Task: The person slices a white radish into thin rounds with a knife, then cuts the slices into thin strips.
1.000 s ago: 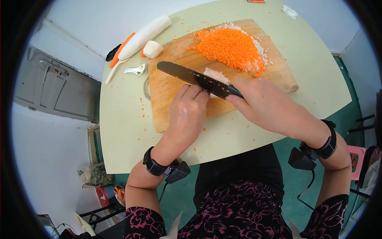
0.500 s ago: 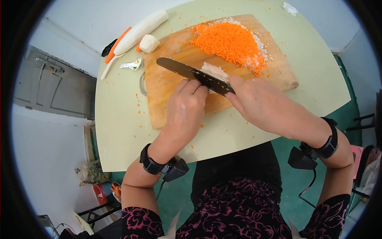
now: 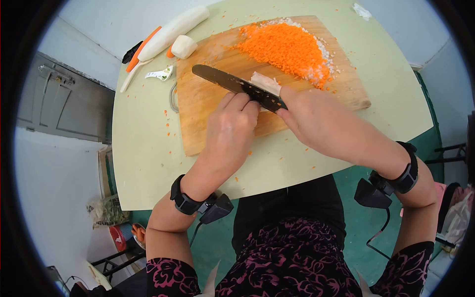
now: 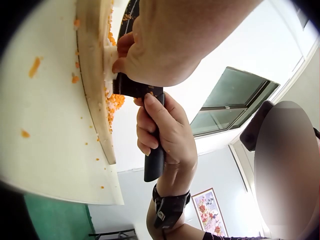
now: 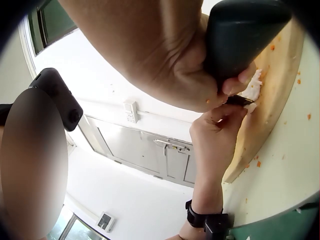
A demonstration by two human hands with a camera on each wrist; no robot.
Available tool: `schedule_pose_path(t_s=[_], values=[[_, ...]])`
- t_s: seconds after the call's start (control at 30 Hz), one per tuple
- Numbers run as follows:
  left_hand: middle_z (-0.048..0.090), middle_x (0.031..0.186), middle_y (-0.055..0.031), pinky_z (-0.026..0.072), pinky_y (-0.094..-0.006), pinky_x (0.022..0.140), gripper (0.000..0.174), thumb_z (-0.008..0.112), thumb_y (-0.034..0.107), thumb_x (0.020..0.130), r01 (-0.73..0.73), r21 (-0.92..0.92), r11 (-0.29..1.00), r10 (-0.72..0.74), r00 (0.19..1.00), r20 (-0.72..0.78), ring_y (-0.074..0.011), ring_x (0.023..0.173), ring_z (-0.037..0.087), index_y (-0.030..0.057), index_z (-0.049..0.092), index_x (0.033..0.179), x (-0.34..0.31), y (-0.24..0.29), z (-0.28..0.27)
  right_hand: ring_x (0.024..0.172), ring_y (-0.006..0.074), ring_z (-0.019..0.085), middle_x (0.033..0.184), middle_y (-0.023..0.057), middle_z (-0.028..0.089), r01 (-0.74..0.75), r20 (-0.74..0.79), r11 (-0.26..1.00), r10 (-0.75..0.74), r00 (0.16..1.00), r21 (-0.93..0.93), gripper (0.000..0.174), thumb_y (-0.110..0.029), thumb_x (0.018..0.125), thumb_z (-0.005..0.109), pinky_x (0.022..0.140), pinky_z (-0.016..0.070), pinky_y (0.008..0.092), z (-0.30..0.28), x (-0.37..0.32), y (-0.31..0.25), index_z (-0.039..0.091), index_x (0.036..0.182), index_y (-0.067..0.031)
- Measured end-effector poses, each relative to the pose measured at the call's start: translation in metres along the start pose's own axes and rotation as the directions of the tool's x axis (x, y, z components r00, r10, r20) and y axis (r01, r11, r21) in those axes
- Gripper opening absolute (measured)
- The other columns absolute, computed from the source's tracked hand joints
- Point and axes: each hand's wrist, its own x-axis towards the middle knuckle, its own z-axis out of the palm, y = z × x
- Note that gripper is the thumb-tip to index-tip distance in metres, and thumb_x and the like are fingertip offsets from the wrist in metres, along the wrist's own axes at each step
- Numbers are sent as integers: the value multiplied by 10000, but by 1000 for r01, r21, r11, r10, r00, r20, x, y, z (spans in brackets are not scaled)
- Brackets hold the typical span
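Note:
My right hand (image 3: 319, 114) grips the black handle (image 4: 154, 165) of a kitchen knife, whose dark, speckled blade (image 3: 215, 75) crosses above the cutting board (image 3: 208, 111). My left hand (image 3: 230, 123) is beside the blade, its fingers bent with the tips down at a pale piece of food (image 4: 110, 62) on the board. Beyond the blade lie pale, pinkish-white slices (image 3: 265, 82), partly hidden by the knife and right hand. A heap of finely diced carrot (image 3: 284, 49) covers the board's far side, with white dice (image 3: 324, 57) along its edge.
Left of the board lie a long white radish (image 3: 173, 32), a carrot (image 3: 143, 48), a cut radish chunk (image 3: 184, 46) and a white spoon (image 3: 160, 74). A metal handle (image 3: 173, 97) sticks out from the board's left side. Crumpled tissue (image 3: 362, 12) lies at the far right; orange bits dot the table (image 3: 148, 173).
The board and the things around it have shifted slightly up and left in the head view. Both hands stay close together at the knife, which has moved a little up and left.

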Motion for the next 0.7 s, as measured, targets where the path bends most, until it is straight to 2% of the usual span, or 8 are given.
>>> schedule_pose_path(t_s=[0.07,0.2,0.27,0.37,0.47,0.57,0.7], values=[[611,791,-108,487,-351,638,153,664,-55,633,1,4,1000,-1,1000,3,-280,744,573,-12,653,779,0,1,0,665,384,603,677,255,578,75,-44,997,-74,996,11,130,-23,814,445,570,466,456,1,-2,2,515,810,87],[551,783,-120,479,-350,641,157,566,-41,637,-53,-51,997,56,996,69,-274,782,547,-11,605,786,-2,5,-2,704,386,612,717,258,595,29,-18,1000,-28,999,2,156,-52,825,465,593,478,441,12,11,5,545,807,80],[550,792,-120,477,-350,638,161,569,-40,637,-49,-64,997,52,998,43,-275,783,545,-12,603,791,-3,4,2,714,389,611,733,254,601,39,-28,999,-39,999,-5,173,-75,842,475,608,481,436,11,14,5,556,812,74],[589,790,-107,478,-347,630,138,636,-43,641,-47,-61,997,47,999,-4,-274,745,558,-12,631,776,-2,2,2,701,396,602,731,240,603,-76,51,995,73,996,60,194,-118,869,493,616,475,444,2,19,6,560,840,62],[610,784,-98,479,-345,629,124,670,-44,645,-23,-67,998,21,999,-28,-272,724,566,-14,645,762,0,0,2,684,400,596,707,230,599,-65,-52,989,73,996,136,213,-144,883,503,612,467,455,-5,13,10,556,850,60],[611,776,-95,481,-346,632,118,672,-44,644,-8,-76,997,4,999,-50,-272,724,568,-14,645,754,-1,-4,4,775,414,550,784,230,567,-161,47,977,156,987,142,240,-195,893,521,661,421,462,-23,5,2,491,883,42],[614,766,-94,483,-350,630,119,674,-46,639,-11,-86,996,4,997,-76,-273,726,571,-10,648,749,2,-5,4,719,414,558,740,238,568,-115,4,983,116,993,143,216,-172,886,524,628,431,463,-18,-7,4,506,875,43]])
